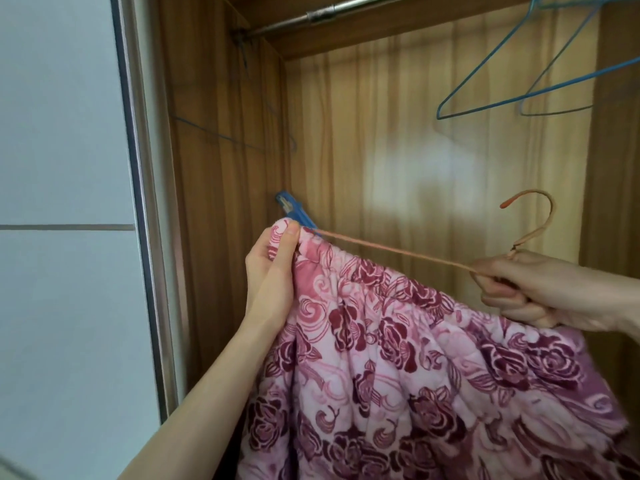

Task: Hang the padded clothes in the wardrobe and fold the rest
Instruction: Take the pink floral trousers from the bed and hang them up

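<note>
Padded garment point(415, 375), pink with dark red rose print, quilted: hangs in front of open wardrobe point(381, 133), gathered waistband along its top edge, running from centre down toward right. Fills lower centre and lower right of view.

Left hand point(273, 268): grips left end of waistband, thumb on near side, fingers point(289, 244) curled round fabric edge. Forearm enters from lower left.

Blue clip point(294, 211): sits just beyond left hand, at left end of orange hanger point(398, 251), touching top corner of waistband. Whether clip actually bites fabric: cannot tell.

Right hand point(540, 292): clenched round orange hanger near base of its hook, right end of waistband bunched under same fist. Hook curves up and left above hand, free, well below rail. Hanger bar runs as a thin line from clip to right hand, just above waistband.

Metal rail point(329, 12): crosses top of wardrobe, upper centre. Two blue wire hangers point(502, 84) hang at upper right, bare. Another thin blue wire shape point(242, 140) shows faintly against left inner wall; reflection or real hanger, cannot tell.

Wardrobe interior: brown wood grain, pale blurred light patch on back panel. White sliding door point(62, 202) with metal edge at left.
</note>
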The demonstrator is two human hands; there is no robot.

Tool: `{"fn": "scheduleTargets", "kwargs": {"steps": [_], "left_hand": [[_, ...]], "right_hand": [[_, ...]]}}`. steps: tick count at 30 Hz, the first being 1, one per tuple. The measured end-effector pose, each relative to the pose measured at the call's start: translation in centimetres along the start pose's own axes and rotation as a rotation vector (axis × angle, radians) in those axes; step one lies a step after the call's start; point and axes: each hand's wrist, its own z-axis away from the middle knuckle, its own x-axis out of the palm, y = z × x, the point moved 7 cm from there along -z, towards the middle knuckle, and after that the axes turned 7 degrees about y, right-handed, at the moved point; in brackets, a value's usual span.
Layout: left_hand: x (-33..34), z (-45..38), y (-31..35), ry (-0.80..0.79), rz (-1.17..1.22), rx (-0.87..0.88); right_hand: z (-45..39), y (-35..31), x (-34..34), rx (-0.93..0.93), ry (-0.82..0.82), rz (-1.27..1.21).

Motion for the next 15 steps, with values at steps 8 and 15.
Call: {"fn": "scheduleTargets", "kwargs": {"steps": [8, 15], "left_hand": [[1.6, 0.3, 0.4, -0.233, -0.170, 0.074], [4.3, 1.3, 0.2, -0.623, -0.677, 0.236]], "right_hand": [[-0.5, -1.8, 3.5, 0.045, -0.125, 0.385], [-2.4, -6.3, 3.7, -0.097, -0.086, 0.305]]}}
